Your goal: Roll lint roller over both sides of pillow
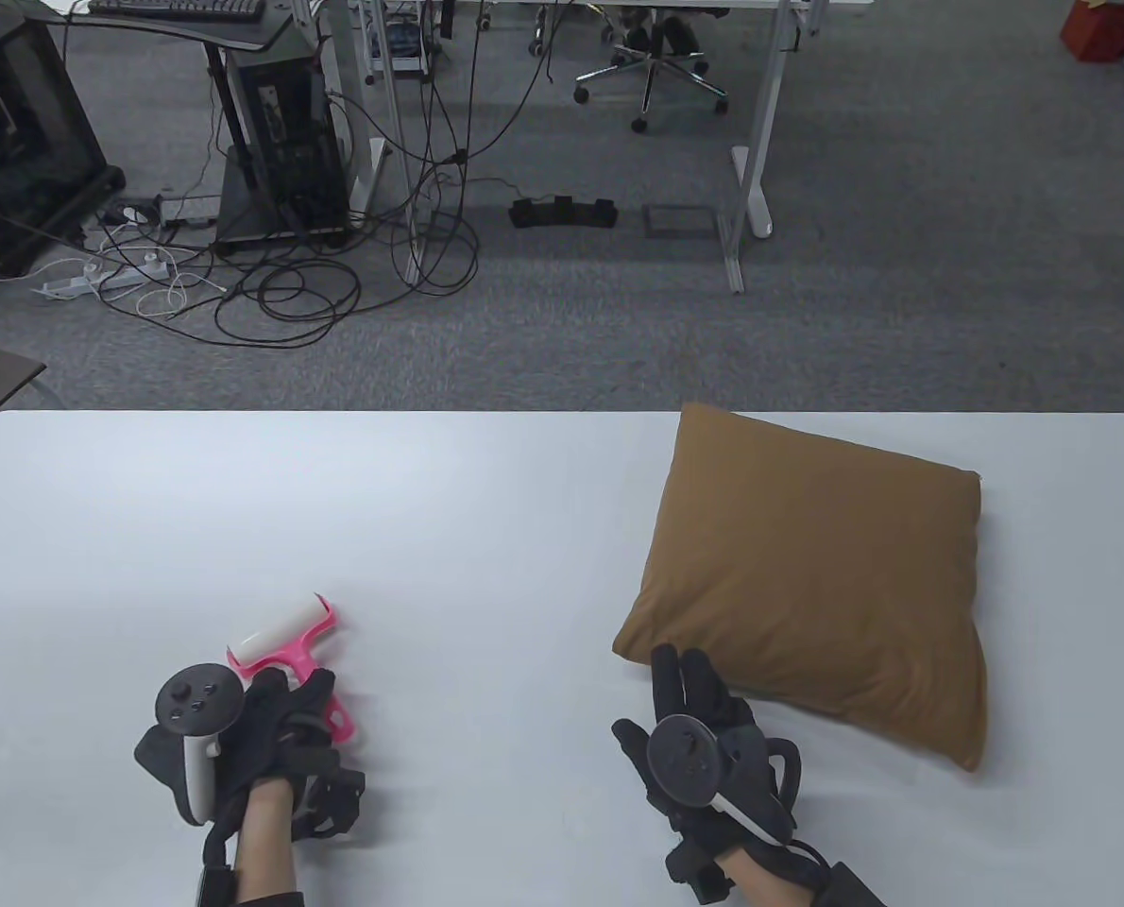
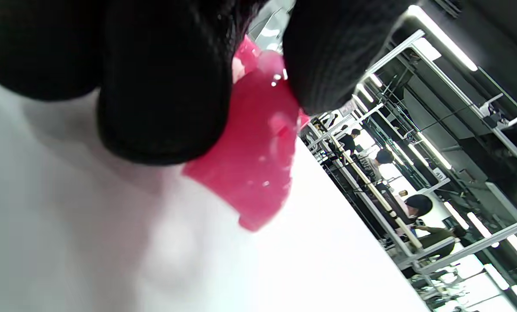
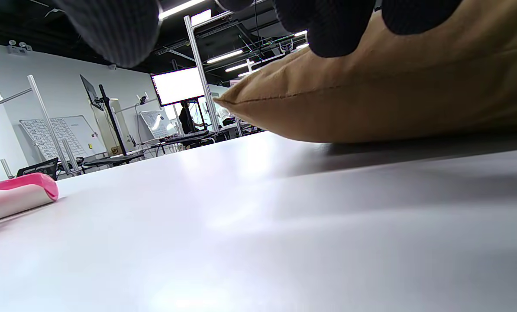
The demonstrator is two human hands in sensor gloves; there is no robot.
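A pink lint roller [image 1: 283, 635] with a white roll lies on the white table [image 1: 449, 529] at the front left. My left hand [image 1: 305, 697] grips its pink handle [image 2: 254, 164], with gloved fingers [image 2: 163, 86] on both sides of it. A brown pillow [image 1: 817, 586] lies flat at the right. My right hand [image 1: 689, 685] lies open at the pillow's near-left corner, its fingertips [image 3: 336, 30] over the pillow's edge [image 3: 392, 95]. The roller's head also shows in the right wrist view [image 3: 16, 195] at the far left.
The table's far edge [image 1: 562, 412] runs across the middle of the table view. Beyond it is carpet with cables, a computer tower [image 1: 279, 123] and an office chair [image 1: 652, 66]. Bare table surface lies between the roller and the pillow.
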